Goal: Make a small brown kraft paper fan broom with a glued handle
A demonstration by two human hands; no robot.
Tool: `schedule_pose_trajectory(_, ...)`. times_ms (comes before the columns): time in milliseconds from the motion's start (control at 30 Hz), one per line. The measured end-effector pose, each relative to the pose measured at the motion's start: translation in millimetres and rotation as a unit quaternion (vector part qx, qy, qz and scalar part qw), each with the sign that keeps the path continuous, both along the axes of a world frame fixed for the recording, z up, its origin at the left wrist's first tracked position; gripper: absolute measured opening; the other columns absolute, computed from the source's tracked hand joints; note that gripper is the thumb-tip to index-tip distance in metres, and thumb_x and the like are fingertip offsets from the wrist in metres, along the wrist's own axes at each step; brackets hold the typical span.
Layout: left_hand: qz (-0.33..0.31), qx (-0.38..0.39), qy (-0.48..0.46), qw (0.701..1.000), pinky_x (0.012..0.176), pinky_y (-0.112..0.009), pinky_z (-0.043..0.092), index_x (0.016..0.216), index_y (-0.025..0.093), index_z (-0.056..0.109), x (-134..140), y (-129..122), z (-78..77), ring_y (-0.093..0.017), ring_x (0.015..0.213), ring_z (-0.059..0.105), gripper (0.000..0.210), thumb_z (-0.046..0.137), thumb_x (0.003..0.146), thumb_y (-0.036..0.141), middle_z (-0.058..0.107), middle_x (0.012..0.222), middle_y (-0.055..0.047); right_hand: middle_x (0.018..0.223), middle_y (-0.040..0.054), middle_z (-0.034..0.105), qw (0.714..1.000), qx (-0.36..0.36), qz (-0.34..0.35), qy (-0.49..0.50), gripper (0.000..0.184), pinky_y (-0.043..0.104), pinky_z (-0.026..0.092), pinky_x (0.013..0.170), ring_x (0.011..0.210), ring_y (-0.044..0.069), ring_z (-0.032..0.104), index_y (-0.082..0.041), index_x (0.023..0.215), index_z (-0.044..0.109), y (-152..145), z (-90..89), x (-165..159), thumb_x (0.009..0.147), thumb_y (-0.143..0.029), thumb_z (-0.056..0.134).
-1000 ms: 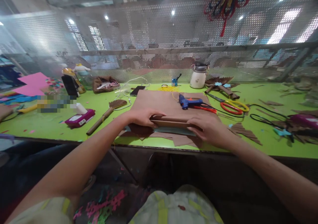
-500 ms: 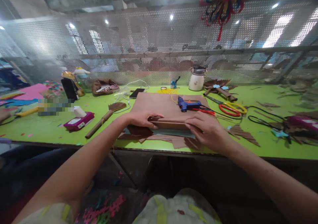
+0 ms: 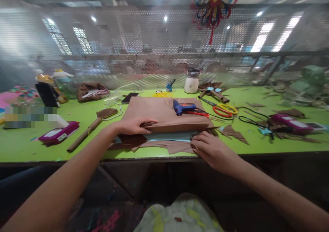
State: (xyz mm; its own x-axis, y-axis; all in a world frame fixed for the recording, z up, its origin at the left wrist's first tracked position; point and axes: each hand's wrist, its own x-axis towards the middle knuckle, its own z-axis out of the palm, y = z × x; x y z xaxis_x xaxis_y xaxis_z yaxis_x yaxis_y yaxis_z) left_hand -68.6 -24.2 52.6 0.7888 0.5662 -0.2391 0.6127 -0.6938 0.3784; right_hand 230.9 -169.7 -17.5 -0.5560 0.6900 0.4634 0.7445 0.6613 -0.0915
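Observation:
A large sheet of brown paper (image 3: 151, 108) lies before me with its near edge folded up. My left hand (image 3: 135, 125) grips that folded edge at its left end, thumb above and fingers partly under. Below the fold, light blue paper (image 3: 169, 136) and brown paper scraps (image 3: 177, 147) stick out towards the table edge. My right hand (image 3: 212, 148) is at the right end of these papers, apart from the fold, its fingers bent and close together; what sits under the fingertips is hidden. A blue glue gun (image 3: 183, 107) rests on the brown sheet.
Scissors (image 3: 226, 110) with red and yellow handles lie right of the sheet, among black cords. A rolled brown paper stick (image 3: 84, 135) and a purple box (image 3: 59, 133) are on the left. Behind stand a white jar (image 3: 191, 82), a phone (image 3: 130, 97) and a perforated metal screen (image 3: 154, 39).
My right hand has let go of the folded edge and moved down to the papers below it. My left hand keeps its hold. The view has turned slightly to the right.

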Motion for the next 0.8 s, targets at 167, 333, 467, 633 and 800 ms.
schedule_pose_trajectory(167, 0.021, 0.031, -0.004, 0.999, 0.105, -0.030, 0.029, 0.139, 0.027, 0.034, -1.3, -2.1, -6.8, -0.021, 0.127, 0.039, 0.061, 0.042, 0.085, 0.052, 0.039, 0.143, 0.000, 0.101, 0.0121, 0.063, 0.999, 0.011, -0.046, 0.002, 0.023, 0.044, 0.047, 0.084, 0.097, 0.024, 0.054, -0.018, 0.106, 0.060, -9.2, -8.1, 15.0, 0.089, -0.018, 0.045)
schedule_pose_trajectory(333, 0.033, 0.039, -0.008, 0.999, 0.106, -0.030, 0.027, 0.141, 0.027, 0.032, -2.8, -5.2, -12.5, -0.022, 0.130, 0.035, 0.064, 0.040, 0.085, 0.056, 0.035, 0.145, 0.001, 0.100, 0.0118, 0.062, 0.992, 0.014, -0.123, 0.034, 0.019, 0.045, 0.046, 0.087, 0.098, 0.024, 0.054, -0.017, 0.100, 0.062, -13.8, -13.8, 27.7, 0.088, -0.018, 0.047)
schedule_pose_trajectory(467, 0.046, 0.016, -0.029, 0.998, 0.107, -0.031, 0.027, 0.141, 0.028, 0.031, -5.8, -1.9, -19.4, -0.023, 0.131, 0.034, 0.065, 0.041, 0.084, 0.056, 0.034, 0.146, 0.003, 0.107, 0.0107, 0.060, 0.990, 0.020, -0.132, 0.035, 0.020, 0.049, 0.040, 0.094, 0.099, 0.024, 0.053, -0.019, 0.102, 0.061, -20.1, -13.6, 33.4, 0.088, -0.017, 0.047)
schedule_pose_trajectory(633, 0.047, -0.001, -0.040, 0.998, 0.109, -0.036, 0.024, 0.142, 0.032, 0.029, -6.3, -0.9, -20.9, -0.024, 0.133, 0.030, 0.063, 0.042, 0.084, 0.054, 0.031, 0.147, 0.004, 0.110, 0.0116, 0.058, 0.993, 0.008, -0.113, 0.045, 0.023, 0.049, 0.043, 0.090, 0.106, 0.025, 0.050, -0.021, 0.106, 0.059, -25.9, -15.2, 26.0, 0.087, -0.015, 0.047)
schedule_pose_trajectory(800, 0.052, 0.002, -0.031, 0.998, 0.109, -0.035, 0.024, 0.142, 0.031, 0.029, -4.5, -4.4, -16.6, -0.024, 0.133, 0.030, 0.064, 0.042, 0.084, 0.054, 0.032, 0.147, 0.004, 0.108, 0.0117, 0.059, 0.992, 0.011, -0.114, 0.059, 0.025, 0.048, 0.042, 0.092, 0.106, 0.025, 0.051, -0.020, 0.109, 0.059, -24.9, -18.0, 19.9, 0.087, -0.015, 0.047)
